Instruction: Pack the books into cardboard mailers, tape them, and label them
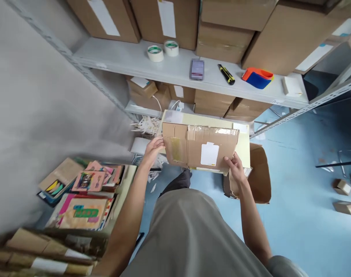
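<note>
Cardboard sheet (196,150) spans the gap between both hands, over the cream worktop (244,148), its long axis running left to right. The left hand's (154,150) grip closes on its left edge; the right hand (236,167) pinches its lower right corner, thumb in front.

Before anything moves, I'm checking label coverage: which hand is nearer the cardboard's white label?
Right. The right hand holds the cardboard at its right edge, right of the white label; the left hand is farther off, at the left edge.
</note>
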`<action>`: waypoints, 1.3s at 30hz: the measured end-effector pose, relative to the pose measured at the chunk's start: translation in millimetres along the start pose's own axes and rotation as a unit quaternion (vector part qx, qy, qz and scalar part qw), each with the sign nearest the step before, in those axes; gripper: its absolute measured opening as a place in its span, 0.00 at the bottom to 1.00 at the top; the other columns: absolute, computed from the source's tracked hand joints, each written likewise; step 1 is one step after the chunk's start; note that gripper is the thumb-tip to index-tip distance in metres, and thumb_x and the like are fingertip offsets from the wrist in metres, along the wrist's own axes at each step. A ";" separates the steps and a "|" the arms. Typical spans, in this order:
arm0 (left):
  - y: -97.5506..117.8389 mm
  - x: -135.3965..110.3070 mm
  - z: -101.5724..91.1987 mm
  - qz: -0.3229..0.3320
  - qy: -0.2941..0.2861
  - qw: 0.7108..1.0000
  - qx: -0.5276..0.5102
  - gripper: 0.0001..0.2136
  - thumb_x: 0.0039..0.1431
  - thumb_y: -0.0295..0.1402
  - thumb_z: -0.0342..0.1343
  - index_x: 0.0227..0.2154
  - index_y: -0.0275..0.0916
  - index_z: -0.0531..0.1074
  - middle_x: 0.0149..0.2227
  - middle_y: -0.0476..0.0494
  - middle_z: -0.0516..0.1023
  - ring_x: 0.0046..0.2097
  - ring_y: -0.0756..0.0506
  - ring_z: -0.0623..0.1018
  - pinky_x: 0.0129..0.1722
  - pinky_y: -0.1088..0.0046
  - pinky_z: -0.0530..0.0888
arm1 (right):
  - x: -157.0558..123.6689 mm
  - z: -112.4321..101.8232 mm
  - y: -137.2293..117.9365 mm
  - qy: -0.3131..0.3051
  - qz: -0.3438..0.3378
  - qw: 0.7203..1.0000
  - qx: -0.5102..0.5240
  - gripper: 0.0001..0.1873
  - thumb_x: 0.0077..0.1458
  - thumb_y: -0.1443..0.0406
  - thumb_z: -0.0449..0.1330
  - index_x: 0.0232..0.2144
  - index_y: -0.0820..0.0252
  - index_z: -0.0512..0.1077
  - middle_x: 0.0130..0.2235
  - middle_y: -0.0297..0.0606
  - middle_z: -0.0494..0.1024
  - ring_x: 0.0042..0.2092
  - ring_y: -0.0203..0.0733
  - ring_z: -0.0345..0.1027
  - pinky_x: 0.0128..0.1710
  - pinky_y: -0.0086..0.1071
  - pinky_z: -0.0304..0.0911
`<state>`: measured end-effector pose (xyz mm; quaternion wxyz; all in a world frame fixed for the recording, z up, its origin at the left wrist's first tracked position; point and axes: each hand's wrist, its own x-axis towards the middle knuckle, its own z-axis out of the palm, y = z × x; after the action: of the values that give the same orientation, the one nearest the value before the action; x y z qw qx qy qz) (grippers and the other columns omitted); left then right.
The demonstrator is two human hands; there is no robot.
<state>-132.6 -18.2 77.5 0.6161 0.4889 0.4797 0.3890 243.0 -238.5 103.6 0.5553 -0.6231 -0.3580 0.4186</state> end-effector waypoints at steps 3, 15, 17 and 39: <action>-8.7 40.1 32.0 -0.030 -0.033 0.999 0.008 0.18 0.43 0.36 0.66 0.40 0.39 0.80 0.41 0.43 0.87 0.48 0.39 0.84 0.52 0.64 0.78 | 17.6 -17.5 8.8 0.015 0.004 0.999 -0.044 0.26 0.66 0.43 0.69 0.56 0.49 0.77 0.57 0.44 0.86 0.57 0.54 0.80 0.61 0.48 0.76; -28.9 119.8 107.2 0.011 -0.183 0.980 0.076 0.14 0.57 0.36 0.59 0.44 0.41 0.82 0.54 0.38 0.86 0.60 0.36 0.82 0.65 0.56 0.76 | 78.5 -50.8 35.7 0.087 0.070 0.981 -0.157 0.30 0.68 0.46 0.64 0.64 0.52 0.75 0.69 0.50 0.78 0.70 0.62 0.70 0.72 0.59 0.66; -32.0 124.5 113.3 0.014 -0.196 0.977 0.084 0.16 0.60 0.37 0.59 0.48 0.40 0.82 0.54 0.38 0.86 0.61 0.36 0.81 0.67 0.55 0.75 | 84.3 -48.3 36.8 0.080 0.085 0.982 -0.151 0.30 0.67 0.47 0.64 0.65 0.51 0.75 0.69 0.48 0.78 0.71 0.61 0.70 0.72 0.58 0.66; -3.2 76.2 148.4 -0.156 -0.087 0.979 0.102 0.45 0.60 0.70 0.64 0.68 0.41 0.76 0.68 0.32 0.80 0.69 0.28 0.79 0.65 0.53 0.81 | 157.1 -33.5 32.0 0.016 0.126 0.990 -0.063 0.49 0.66 0.31 0.60 0.75 0.54 0.72 0.76 0.46 0.72 0.78 0.62 0.63 0.78 0.55 0.61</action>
<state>29.7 19.4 67.5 0.6555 0.5001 0.5318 0.1935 334.9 -112.5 53.5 0.4637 -0.7032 -0.2937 0.4519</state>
